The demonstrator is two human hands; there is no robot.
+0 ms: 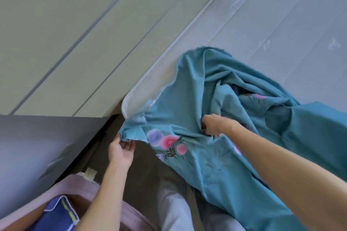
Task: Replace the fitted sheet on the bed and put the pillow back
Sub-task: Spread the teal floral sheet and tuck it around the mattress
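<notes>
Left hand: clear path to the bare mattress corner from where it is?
Probably yes. The left hand holds the sheet edge just below the bare mattress corner. Only that loose sheet edge lies between them; the right hand grips the sheet farther right.

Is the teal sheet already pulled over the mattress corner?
No, the mattress corner is bare; the sheet lies bunched beside it.

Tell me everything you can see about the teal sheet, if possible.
The teal sheet is soft woven-looking cloth with pink and blue printed flowers and a gathered, puckered hem. It lies crumpled over the near corner of the bare grey mattress, not yet pulled over it, and hangs down the bed's side. The left hand holds its hem edge below the corner; the right hand grips a bunch of it further in.
</notes>
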